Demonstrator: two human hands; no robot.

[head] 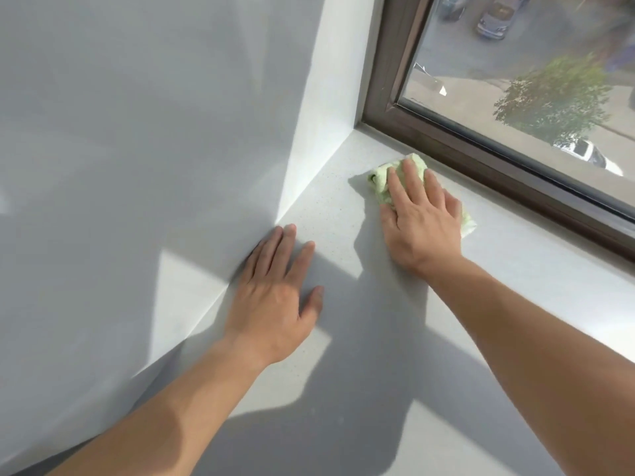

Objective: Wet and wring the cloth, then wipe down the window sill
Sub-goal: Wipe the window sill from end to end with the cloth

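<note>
Grey wall (137,132) fills 9 to 11 o'clock, mostly in shadow, with a sunlit patch low by the sill edge. Left hand (275,304) is at about 7 o'clock of centre, palm down and flat on the sill (336,214). Its fingers are straight, slightly spread and point to 12–1 o'clock; it grasps nothing. Its little-finger side is just beside the wall; contact cannot be told. The bare left forearm stretches from the 7 o'clock corner.

Sill is pale and speckled, crossed by arm shadows and sun patches. White reveal (330,80) stands at 12 o'clock and meets the sill in the corner.

Cloth (379,182) is light green and bunched. It lies on the sill at about 2 o'clock of centre, near that corner and just beside the frame (481,156); whether it touches the frame cannot be told.

Right hand (422,221) lies on the cloth, palm down. Its fingers are straight and press the cloth to the sill, not curled round it; the fingertips point to 11 o'clock. Cloth shows past the fingertips and at the hand's 3 o'clock side. The right forearm stretches from 4 o'clock.

Frame is dark brown and runs from 12 to 3 o'clock. Glass (515,80) at 1–2 o'clock shows a tree (553,97), a grey car (494,18) and a white car (591,156) outside.
</note>
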